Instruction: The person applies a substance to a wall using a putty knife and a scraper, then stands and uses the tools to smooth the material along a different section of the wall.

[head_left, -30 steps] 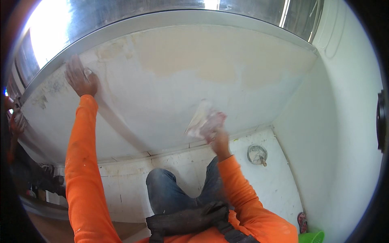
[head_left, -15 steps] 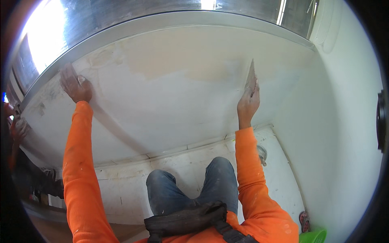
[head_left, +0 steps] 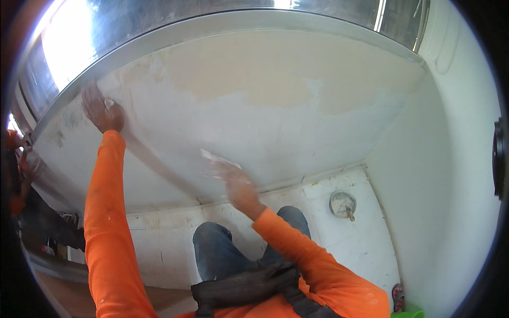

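My left hand [head_left: 103, 111] is open against the upper left of a white wall panel [head_left: 328, 132] with beige patches, just below the metal ledge [head_left: 222, 21]. Its fingers are slightly blurred. My right hand [head_left: 238, 188] is lower on the panel near the middle, blurred, closed on a pale flat pad [head_left: 214, 161] with pinkish-grey tones, which lies against or very close to the surface. My knees are bent below it.
A co-worker's hand [head_left: 32, 161] is at the panel's far left. On the white floor at right sits a round dish [head_left: 341, 202] with a handled tool. A plain side wall [head_left: 440, 169], a patterned sandal [head_left: 397, 297] and a green container [head_left: 411, 314] are at right.
My right hand and pad swung up to the upper right half a second ago, then down and left to the middle now. My left hand stays near the upper left.
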A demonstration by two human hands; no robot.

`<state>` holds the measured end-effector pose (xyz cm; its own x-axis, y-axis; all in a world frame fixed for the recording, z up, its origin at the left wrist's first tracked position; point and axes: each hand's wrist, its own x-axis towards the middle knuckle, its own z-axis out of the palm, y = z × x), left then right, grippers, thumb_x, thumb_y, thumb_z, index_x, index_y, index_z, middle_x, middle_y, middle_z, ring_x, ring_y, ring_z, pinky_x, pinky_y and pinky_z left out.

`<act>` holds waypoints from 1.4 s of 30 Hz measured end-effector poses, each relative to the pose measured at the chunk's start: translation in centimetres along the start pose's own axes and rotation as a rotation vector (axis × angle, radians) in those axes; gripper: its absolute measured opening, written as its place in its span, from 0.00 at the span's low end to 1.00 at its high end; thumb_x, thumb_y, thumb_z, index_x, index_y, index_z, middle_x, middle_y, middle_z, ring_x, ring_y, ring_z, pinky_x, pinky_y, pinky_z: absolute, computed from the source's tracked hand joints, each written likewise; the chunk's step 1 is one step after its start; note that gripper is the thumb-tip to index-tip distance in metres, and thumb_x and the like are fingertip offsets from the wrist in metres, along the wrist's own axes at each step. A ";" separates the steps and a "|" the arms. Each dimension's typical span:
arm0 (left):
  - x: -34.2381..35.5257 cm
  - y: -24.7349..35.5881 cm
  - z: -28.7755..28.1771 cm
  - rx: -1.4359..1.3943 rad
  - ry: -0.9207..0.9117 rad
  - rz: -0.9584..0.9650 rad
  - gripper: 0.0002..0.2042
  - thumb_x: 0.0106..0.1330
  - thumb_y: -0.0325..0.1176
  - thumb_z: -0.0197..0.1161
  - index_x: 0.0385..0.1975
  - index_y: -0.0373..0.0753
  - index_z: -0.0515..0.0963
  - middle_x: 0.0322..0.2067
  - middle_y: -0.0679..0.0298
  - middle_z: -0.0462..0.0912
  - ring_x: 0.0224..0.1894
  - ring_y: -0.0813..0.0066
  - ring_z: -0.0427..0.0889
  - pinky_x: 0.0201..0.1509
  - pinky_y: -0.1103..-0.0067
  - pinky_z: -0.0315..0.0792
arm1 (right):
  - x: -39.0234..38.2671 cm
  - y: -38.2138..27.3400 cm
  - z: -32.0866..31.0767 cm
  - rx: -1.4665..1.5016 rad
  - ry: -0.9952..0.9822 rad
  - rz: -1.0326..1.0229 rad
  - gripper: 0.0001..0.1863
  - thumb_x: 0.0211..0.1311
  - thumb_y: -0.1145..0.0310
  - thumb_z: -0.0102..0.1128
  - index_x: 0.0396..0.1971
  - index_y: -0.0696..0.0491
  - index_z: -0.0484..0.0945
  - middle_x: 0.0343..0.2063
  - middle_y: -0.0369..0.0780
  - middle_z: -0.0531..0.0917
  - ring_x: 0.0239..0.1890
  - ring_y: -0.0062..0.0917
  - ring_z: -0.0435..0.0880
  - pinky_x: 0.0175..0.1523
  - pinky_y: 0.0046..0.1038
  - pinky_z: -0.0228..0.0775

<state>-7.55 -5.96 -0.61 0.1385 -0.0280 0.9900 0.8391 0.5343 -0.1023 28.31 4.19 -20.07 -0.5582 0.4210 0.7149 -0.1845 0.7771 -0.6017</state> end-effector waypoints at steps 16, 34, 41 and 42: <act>0.5 0.1 0.4 -0.058 0.042 0.013 0.29 0.63 0.31 0.49 0.68 0.43 0.63 0.64 0.58 0.69 0.70 0.55 0.59 0.74 0.57 0.44 | -2.0 16.0 -9.0 -0.659 0.283 -0.180 0.30 0.60 0.83 0.49 0.62 0.44 0.74 0.64 0.46 0.72 0.68 0.45 0.66 0.71 0.51 0.52; 1.1 0.5 -0.4 -0.017 0.028 0.012 0.31 0.59 0.32 0.47 0.67 0.42 0.63 0.65 0.60 0.66 0.71 0.54 0.58 0.75 0.57 0.44 | 13.2 6.3 -13.6 -0.374 0.845 -0.127 0.33 0.64 0.74 0.50 0.70 0.60 0.56 0.70 0.53 0.58 0.73 0.44 0.55 0.73 0.42 0.49; 2.0 1.3 -1.2 -0.022 0.020 0.030 0.33 0.57 0.31 0.47 0.68 0.43 0.61 0.67 0.59 0.64 0.72 0.54 0.56 0.75 0.57 0.42 | 12.9 -5.3 2.9 -0.428 0.376 -0.341 0.27 0.61 0.73 0.53 0.63 0.51 0.70 0.68 0.46 0.64 0.69 0.47 0.61 0.70 0.46 0.53; 2.0 1.7 -1.2 -0.027 0.026 0.031 0.33 0.57 0.31 0.47 0.68 0.43 0.61 0.67 0.59 0.64 0.72 0.54 0.56 0.75 0.57 0.42 | 10.9 -4.7 4.7 -0.484 0.265 -0.356 0.28 0.60 0.74 0.53 0.63 0.48 0.71 0.68 0.45 0.64 0.69 0.45 0.62 0.70 0.46 0.54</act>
<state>-5.23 -6.07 1.10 0.1779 -0.0338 0.9835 0.8482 0.5119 -0.1359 19.25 2.93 -11.14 -0.3004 0.1519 0.9416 0.0977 0.9869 -0.1280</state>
